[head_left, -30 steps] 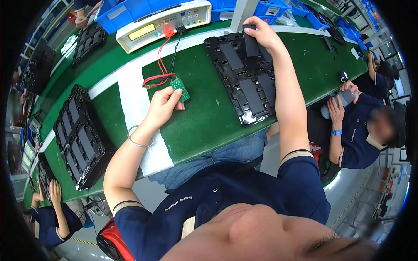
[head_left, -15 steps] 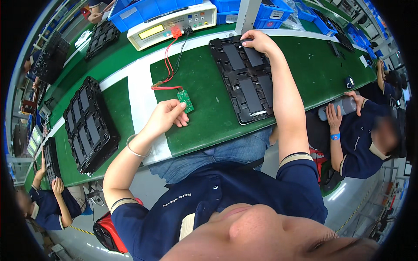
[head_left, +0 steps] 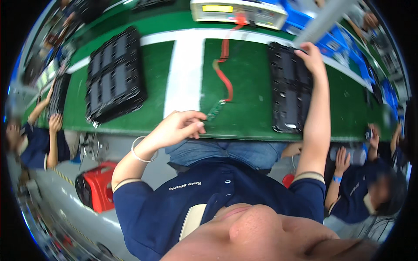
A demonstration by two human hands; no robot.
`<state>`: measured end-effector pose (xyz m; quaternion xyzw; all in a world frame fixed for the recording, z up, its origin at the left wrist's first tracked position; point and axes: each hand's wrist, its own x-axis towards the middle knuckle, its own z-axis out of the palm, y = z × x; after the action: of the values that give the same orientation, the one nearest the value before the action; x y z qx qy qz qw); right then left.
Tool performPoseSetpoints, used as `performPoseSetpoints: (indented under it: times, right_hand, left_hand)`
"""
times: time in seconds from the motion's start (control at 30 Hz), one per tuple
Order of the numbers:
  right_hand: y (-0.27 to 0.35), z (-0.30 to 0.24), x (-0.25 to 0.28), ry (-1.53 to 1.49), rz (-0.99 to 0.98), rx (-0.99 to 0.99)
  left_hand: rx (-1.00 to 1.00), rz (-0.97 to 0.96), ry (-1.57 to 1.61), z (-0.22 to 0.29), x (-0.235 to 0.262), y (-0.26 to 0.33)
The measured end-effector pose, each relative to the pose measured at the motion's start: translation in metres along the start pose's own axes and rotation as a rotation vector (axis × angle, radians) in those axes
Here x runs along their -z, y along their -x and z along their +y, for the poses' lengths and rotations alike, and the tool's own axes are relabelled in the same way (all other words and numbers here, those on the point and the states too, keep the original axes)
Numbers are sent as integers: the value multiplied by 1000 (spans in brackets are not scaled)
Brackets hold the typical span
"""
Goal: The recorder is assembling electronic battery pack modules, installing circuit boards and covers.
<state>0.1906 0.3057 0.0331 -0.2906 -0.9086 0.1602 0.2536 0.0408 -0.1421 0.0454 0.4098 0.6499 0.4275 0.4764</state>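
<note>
A small green circuit board [head_left: 215, 111] is tilted just above the green table mat, its near end between the thumb and fingers of my left hand [head_left: 185, 128]. Red wires [head_left: 225, 80] run from its far end to a white bench meter [head_left: 237, 14] with a yellow display. To the right lies a black tray [head_left: 275, 87] with dark grey rectangular blocks [head_left: 285, 101] in its slots. My right hand [head_left: 311, 56] is closed at the tray's far right corner, thumb and fingers pinched over a dark piece there. Blur hides what exactly that piece is.
Another black tray of grey blocks [head_left: 115, 78] sits to the left, beyond a white strip [head_left: 183, 74]. Blue bins [head_left: 333, 43] and a grey post [head_left: 324, 21] stand at the back right. Co-workers sit on both sides, and a red stool-like object [head_left: 102, 187] is on the floor.
The whole view has swung, so the table's things appear shifted. My left hand has drawn the circuit board nearer the front edge and tilted it. My right hand stays at the tray's far end.
</note>
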Motion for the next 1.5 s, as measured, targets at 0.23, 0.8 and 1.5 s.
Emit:
performPoseSetpoints:
  times: [0.23, 0.8, 1.5]
  right_hand:
    - [14, -160, 2, -761, -314, 100]
    - [58, -385, -167, -1236, -1050, -483]
    - [21, -382, -199, -1510, -1027, -637]
  left_hand:
    - [-312, 253, 11, -9, 28, 52]
    - [-19, 1107, 262, -86, 212, 132]
    - [50, 1311, -251, -124, 231, 148]
